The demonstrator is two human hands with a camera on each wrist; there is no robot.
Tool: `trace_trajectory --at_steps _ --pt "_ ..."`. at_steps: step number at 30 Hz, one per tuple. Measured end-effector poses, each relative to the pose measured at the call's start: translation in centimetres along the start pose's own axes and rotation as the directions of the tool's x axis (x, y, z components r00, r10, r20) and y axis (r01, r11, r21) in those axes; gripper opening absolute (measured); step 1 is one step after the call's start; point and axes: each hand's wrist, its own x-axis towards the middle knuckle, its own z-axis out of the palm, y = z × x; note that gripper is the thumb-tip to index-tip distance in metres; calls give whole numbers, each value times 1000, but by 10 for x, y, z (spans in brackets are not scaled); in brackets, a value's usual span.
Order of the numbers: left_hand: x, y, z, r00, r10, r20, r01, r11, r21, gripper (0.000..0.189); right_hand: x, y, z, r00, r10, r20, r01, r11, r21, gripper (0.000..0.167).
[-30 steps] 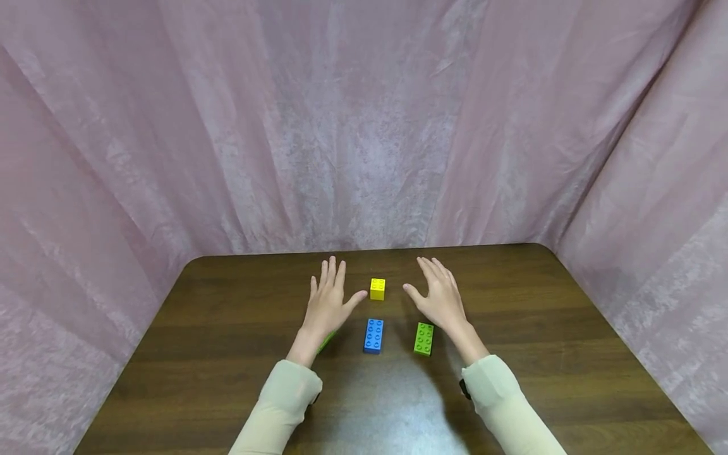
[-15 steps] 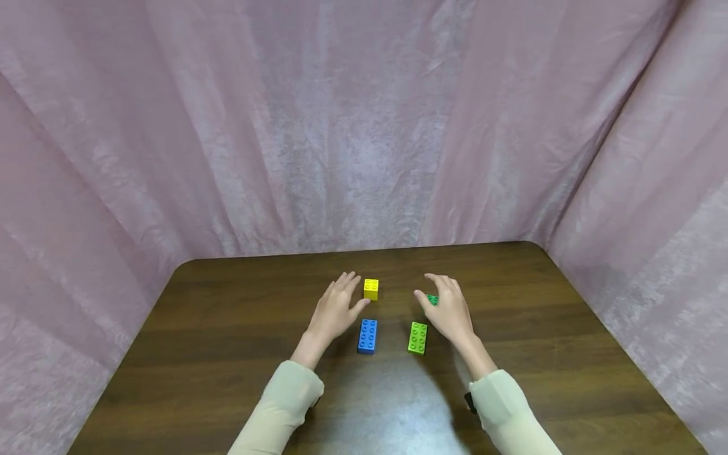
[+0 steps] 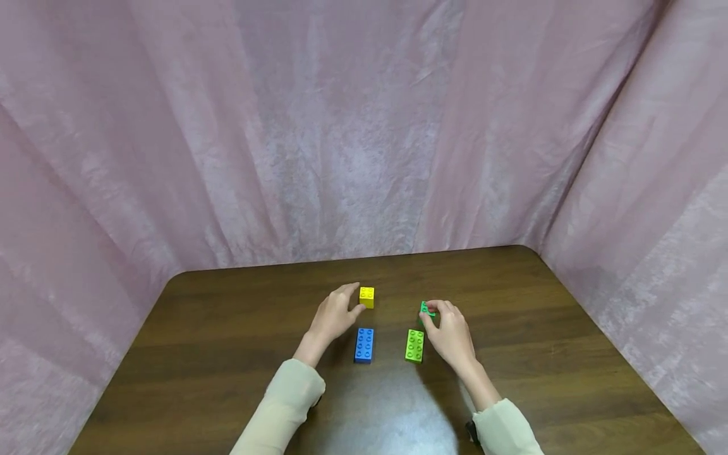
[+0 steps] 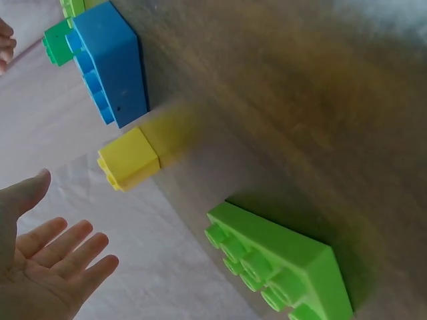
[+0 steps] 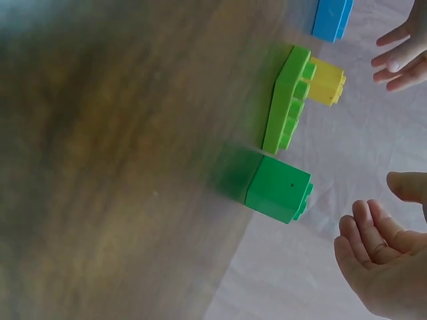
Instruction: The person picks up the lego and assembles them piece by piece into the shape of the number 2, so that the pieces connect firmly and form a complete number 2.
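Your left hand point(image 3: 333, 315), fingers loose and released, is just beside the yellow brick point(image 3: 366, 297), beyond the blue brick point(image 3: 364, 345) on the table point(image 3: 227, 335), while your right hand point(image 3: 451, 333), likewise released, is near the green brick point(image 5: 278, 189), beyond a lime brick point(image 3: 414, 346).

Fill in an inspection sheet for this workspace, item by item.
Surface: brown wood-grain table, glare toward the front.
Bricks: yellow brick, blue brick, dark green brick and light green brick; second light green brick shows in the left wrist view only.
Clutter: nothing seen.
Left hand: fingers extended, beside the yellow brick, not gripping it.
Right hand: fingers loosely bent near the dark green brick, not gripping it.
Cables: nothing seen.
Surroundings: pink drapes behind and at both sides.
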Motion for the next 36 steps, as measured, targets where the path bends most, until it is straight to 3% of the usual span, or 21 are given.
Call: trace_trajectory --at_steps 8,17,24,31,36 --pt "11 -7 5 999 -25 39 26 999 -30 56 -15 0 4 996 79 49 -78 997 -24 29" --pt "19 -10 15 993 -17 120 11 999 46 61 -26 -10 8 993 119 -8 -119 992 -39 16" --pt "34 -14 16 988 -59 142 57 998 19 65 -29 -17 8 983 179 36 -175 981 -89 26" --pt "43 -18 19 976 -96 197 107 993 -42 67 -33 -21 9 954 267 138 -237 950 -203 47" --pt "44 -19 25 969 -116 220 141 985 -102 68 -35 -20 11 923 326 205 -275 930 -243 52"
